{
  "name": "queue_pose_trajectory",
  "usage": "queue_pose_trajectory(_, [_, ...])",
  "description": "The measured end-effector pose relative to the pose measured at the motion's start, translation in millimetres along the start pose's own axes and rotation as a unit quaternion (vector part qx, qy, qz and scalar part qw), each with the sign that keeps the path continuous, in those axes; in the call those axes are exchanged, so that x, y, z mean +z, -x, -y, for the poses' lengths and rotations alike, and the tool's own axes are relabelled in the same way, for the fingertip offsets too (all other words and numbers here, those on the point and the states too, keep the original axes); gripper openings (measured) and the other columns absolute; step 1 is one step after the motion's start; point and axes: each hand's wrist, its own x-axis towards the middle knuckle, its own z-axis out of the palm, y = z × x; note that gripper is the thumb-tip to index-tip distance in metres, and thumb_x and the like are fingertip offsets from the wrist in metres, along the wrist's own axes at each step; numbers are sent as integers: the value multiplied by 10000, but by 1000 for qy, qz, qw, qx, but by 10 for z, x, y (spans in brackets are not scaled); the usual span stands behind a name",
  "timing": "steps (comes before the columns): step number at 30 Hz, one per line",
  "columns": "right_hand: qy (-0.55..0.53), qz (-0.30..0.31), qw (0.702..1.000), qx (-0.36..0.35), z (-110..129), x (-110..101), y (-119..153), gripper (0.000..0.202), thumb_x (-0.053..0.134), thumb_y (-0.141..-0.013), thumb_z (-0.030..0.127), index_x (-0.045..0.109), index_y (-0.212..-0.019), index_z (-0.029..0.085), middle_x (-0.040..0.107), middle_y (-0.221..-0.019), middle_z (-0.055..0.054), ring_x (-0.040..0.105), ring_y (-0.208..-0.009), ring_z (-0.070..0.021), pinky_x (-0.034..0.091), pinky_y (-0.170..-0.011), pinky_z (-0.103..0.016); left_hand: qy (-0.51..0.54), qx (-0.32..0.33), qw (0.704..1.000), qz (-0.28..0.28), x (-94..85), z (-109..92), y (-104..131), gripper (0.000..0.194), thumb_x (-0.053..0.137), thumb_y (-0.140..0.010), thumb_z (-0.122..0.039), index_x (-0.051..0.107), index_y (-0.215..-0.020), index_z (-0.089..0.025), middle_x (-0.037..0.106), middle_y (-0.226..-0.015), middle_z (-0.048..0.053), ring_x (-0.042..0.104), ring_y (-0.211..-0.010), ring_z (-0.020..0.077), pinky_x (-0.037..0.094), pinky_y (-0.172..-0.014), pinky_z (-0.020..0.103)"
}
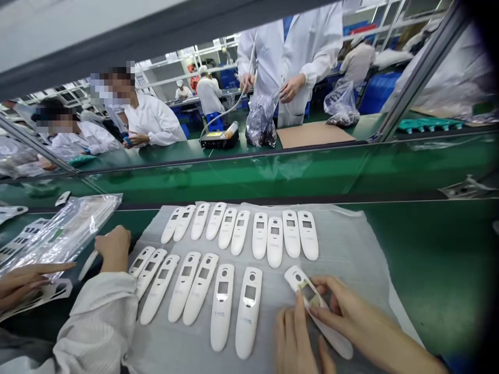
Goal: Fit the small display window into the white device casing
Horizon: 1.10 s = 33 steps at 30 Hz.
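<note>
At the lower right, a white handheld device shell point(331, 332) with a screen window and a round hole lies tilted on the sheet. My right hand point(346, 314) reaches over it from the right, thumb and index finger pinched on a small clear piece point(315, 300) at the screen window. My left hand point(294, 337) is partly blurred; its stretched index finger touches the shell's left edge beside the window. Left of my hands lie two rows of similar white shells point(248, 314), face up on a grey-white foam sheet point(268, 296).
At left, another person's hand point(113, 249) holds a white shell, and a second hand point(31, 285) rests by white cut-out sheets and a clear plastic bag point(89, 218). Behind the green ledge point(234, 179), co-workers in white coats stand and sit near bags and cardboard point(315, 135).
</note>
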Motion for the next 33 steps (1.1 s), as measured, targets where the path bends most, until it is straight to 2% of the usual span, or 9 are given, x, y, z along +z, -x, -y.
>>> queue_pose_trajectory(5, [-125, 112, 983, -74, 159, -330, -265, 426, 498, -832, 571, 575, -859, 153, 601, -863, -51, 549, -791, -181, 446, -678, -265, 18, -1, 998, -63, -1175, 1387, -1248, 392, 526, -854, -516, 590, -1156, -275, 645, -965, 99, 604, -954, 249, 539, -751, 420])
queue_pose_trajectory(7, [-80, 39, 995, -51, 237, -671, -566, 464, 527, -789, 604, 586, -826, 146, 569, -740, -35, 495, -634, -141, 401, -556, -250, 18, -5, 996, -87, -1476, 1704, -1511, 439, 350, -935, -534, 570, -1143, -216, 624, -986, 95, 598, -892, 190, 530, -759, 387])
queue_pose_trajectory(10, [-18, -93, 995, 3, 336, -1286, -1117, 455, 500, -817, 580, 601, -855, 138, 511, -631, -15, 425, -531, -109, 343, -491, -242, 12, 2, 993, -113, -1570, 1768, -1559, 451, 331, -941, -535, 563, -1138, -202, 604, -1012, 87, 585, -873, 171, 523, -752, 356])
queue_pose_trajectory(15, [90, -223, 970, 38, 342, -1736, -1514, 373, 454, -884, 434, 593, -755, 112, 583, -684, -103, 525, -595, -172, 361, -526, -288, -13, 29, 993, -114, -1009, 1257, -1340, 320, 584, -820, -464, 612, -1126, -375, 618, -880, 56, 579, -877, 254, 528, -665, 409])
queue_pose_trajectory(17, [145, -238, 960, 2, 316, -1539, -1431, 268, 472, -881, 343, 599, -779, 131, 618, -746, -95, 564, -660, -188, 364, -564, -290, -35, 30, 996, -76, -637, 919, -1310, 224, 639, -786, -399, 664, -1008, -396, 595, -758, 45, 579, -823, 262, 518, -626, 401])
queue_pose_trajectory(19, [193, -223, 954, -58, 300, -1217, -1290, 193, 483, -880, 307, 601, -817, 168, 641, -800, -48, 589, -721, -176, 379, -608, -275, -137, -15, 987, 87, -262, 554, -1311, 196, 641, -794, -346, 668, -988, -334, 601, -773, 53, 575, -828, 251, 512, -668, 396])
queue_pose_trajectory(22, [260, -226, 930, -126, 310, -802, -1130, 157, 482, -887, 301, 588, -883, 185, 637, -881, -34, 592, -833, -201, 396, -648, -283, -160, -6, 971, 179, 163, 120, -1327, 212, 624, -817, -311, 643, -1006, -215, 627, -918, 63, 569, -951, 233, 500, -791, 390])
queue_pose_trajectory(27, [325, -301, 885, -143, 378, -825, -1332, 282, 452, -922, 284, 545, -1102, 88, 530, -1131, -158, 477, -1102, -289, 428, -822, -370, -196, -21, 948, 250, 395, -69, -1366, 271, 577, -841, -253, 590, -1068, -104, 596, -1090, 126, 507, -1124, 265, 440, -922, 419])
queue_pose_trajectory(33, [336, -259, 896, -133, 510, -1123, -1934, 267, 568, -886, 323, 589, -1062, 123, 581, -1067, -90, 552, -1005, -213, 468, -843, -373, -213, -40, 942, 256, 454, -67, -1421, 282, 518, -855, -196, 553, -1119, -104, 594, -1107, 121, 480, -1155, 262, 412, -948, 414])
